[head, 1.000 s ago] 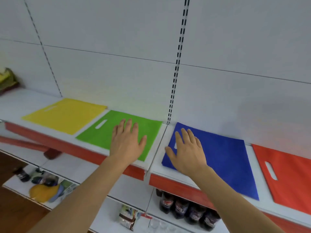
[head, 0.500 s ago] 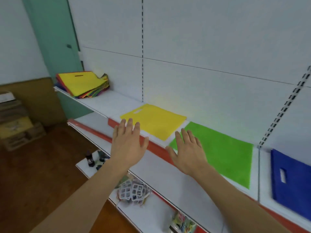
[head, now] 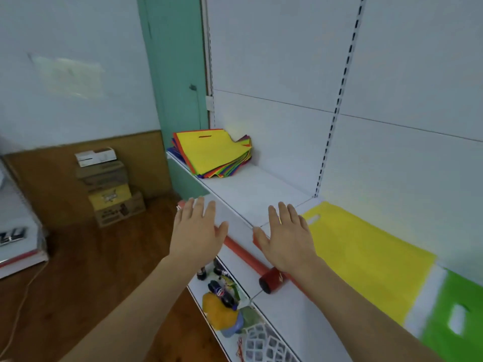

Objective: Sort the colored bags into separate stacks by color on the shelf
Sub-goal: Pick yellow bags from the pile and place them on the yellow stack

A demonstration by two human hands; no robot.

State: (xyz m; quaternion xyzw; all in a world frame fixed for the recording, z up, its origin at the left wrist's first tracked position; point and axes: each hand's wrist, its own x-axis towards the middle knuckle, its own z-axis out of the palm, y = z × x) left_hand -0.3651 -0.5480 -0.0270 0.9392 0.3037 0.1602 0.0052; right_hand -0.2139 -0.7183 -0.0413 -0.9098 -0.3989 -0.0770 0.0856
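Note:
A mixed pile of coloured bags [head: 213,155], yellow on top, lies at the far left end of the white shelf [head: 251,194]. A single yellow bag [head: 366,259] lies flat on the shelf to the right, and a green bag [head: 454,317] lies beyond it at the frame's right edge. My left hand [head: 196,233] hovers open in front of the shelf edge, holding nothing. My right hand [head: 287,239] is open over the shelf's front edge, just left of the yellow bag, also empty.
A red roll [head: 251,259] lies along the lower shelf under my hands. Bottles, a stuffed toy and puzzle cubes [head: 230,309] fill the shelf below. Cardboard boxes [head: 109,186] are stacked on the wooden floor by the wall, beside a teal door frame [head: 177,74].
The view has swung left along the shelf: the blue and red bags have left the frame, and the mixed pile has come closer. Both hands stay open and empty.

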